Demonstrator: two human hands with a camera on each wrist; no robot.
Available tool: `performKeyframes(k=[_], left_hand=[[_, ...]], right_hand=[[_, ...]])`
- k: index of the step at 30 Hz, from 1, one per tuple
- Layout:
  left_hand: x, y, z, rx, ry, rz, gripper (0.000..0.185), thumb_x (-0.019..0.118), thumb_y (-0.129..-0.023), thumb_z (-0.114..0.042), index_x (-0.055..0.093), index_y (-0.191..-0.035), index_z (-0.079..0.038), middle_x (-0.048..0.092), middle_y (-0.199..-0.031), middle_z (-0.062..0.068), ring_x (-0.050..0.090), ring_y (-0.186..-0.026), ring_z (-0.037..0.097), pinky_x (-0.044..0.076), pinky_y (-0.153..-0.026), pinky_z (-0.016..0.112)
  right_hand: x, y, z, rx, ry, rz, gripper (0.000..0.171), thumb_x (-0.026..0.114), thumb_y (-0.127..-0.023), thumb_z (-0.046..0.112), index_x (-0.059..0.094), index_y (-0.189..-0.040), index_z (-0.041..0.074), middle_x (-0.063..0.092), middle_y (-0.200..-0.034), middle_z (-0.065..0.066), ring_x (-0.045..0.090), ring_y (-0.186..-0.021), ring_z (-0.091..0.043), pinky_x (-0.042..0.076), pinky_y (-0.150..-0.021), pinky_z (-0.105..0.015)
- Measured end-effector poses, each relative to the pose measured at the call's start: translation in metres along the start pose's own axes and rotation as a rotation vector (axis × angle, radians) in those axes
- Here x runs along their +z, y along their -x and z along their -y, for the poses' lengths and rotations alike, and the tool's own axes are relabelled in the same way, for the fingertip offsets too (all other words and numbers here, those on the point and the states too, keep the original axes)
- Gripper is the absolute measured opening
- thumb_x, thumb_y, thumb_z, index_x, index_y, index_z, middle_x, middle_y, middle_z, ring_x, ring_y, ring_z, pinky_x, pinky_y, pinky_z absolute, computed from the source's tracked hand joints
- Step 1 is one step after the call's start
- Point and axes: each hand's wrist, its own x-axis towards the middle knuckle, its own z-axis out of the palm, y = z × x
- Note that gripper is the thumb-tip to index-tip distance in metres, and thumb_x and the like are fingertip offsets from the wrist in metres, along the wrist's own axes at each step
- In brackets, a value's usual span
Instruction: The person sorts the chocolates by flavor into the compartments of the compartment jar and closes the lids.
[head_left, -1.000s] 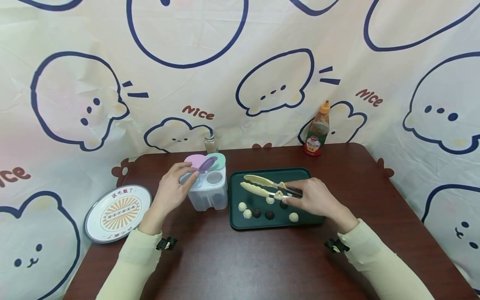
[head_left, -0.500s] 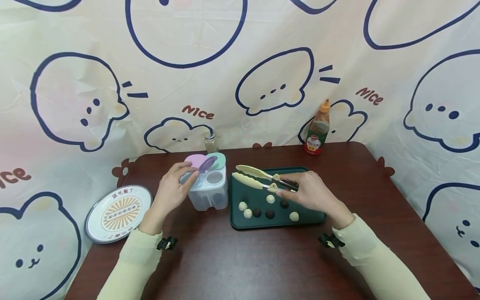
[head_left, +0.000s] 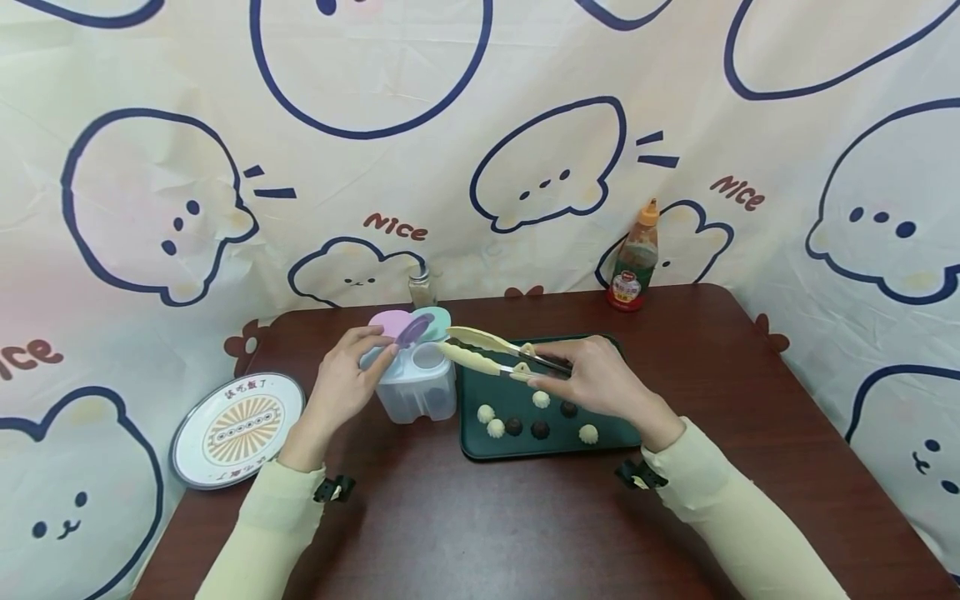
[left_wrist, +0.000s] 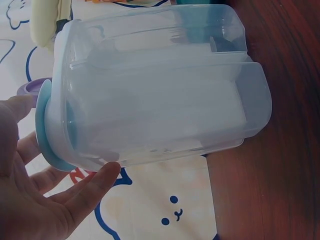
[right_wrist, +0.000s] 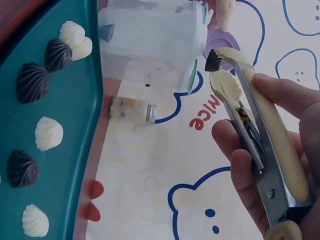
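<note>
My left hand pinches a raised purple lid on a translucent storage box. A fingertip rests against the box's side in the left wrist view. Pink and green lids lie closed at the back; a round front opening is uncovered. My right hand grips cream-tipped metal tongs. Their tips hold a dark ridged chocolate-like piece and overlap the box's right edge in the head view. White and dark ridged pieces lie on the green tray.
A white patterned plate stands at the table's left edge. Behind the box is a small glass jar. A red-based sauce bottle stands at the back right, before a printed cloth backdrop.
My right hand has carried the tongs left from over the tray to the box's right edge. My left hand stays at the purple lid.
</note>
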Motion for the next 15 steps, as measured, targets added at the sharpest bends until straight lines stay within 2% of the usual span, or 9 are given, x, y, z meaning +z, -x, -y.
performKeyframes(k=[5,9,15], left_hand=[[0.0,0.0,0.0,0.011,-0.003,-0.016,0.055,0.05,-0.099,-0.057,0.065,-0.128,-0.013,0.049,-0.148,0.011,0.045,-0.138,0.038,0.04,-0.109,0.064],[0.0,0.0,0.0,0.014,-0.009,-0.021,0.055,0.049,-0.099,-0.057,0.065,-0.127,-0.012,0.05,-0.147,0.011,0.045,-0.138,0.038,0.039,-0.11,0.065],[0.0,0.0,0.0,0.008,-0.004,-0.016,0.055,0.048,-0.1,-0.056,0.065,-0.128,-0.012,0.05,-0.148,0.011,0.044,-0.138,0.038,0.038,-0.11,0.066]], right_hand=[[0.004,-0.007,0.007,-0.036,-0.005,-0.002,0.047,0.078,-0.086,0.04,0.071,-0.126,0.016,0.055,-0.056,0.012,0.04,-0.049,-0.007,0.032,-0.047,-0.024],[0.008,-0.013,0.011,-0.039,-0.023,0.007,0.046,0.077,-0.086,0.039,0.07,-0.126,0.018,0.063,-0.065,0.012,0.041,-0.049,-0.008,0.033,-0.045,-0.024],[0.012,-0.018,0.016,-0.026,-0.015,0.029,0.045,0.077,-0.086,0.039,0.07,-0.127,0.021,0.059,-0.062,0.01,0.043,-0.046,-0.009,0.035,-0.043,-0.025]])
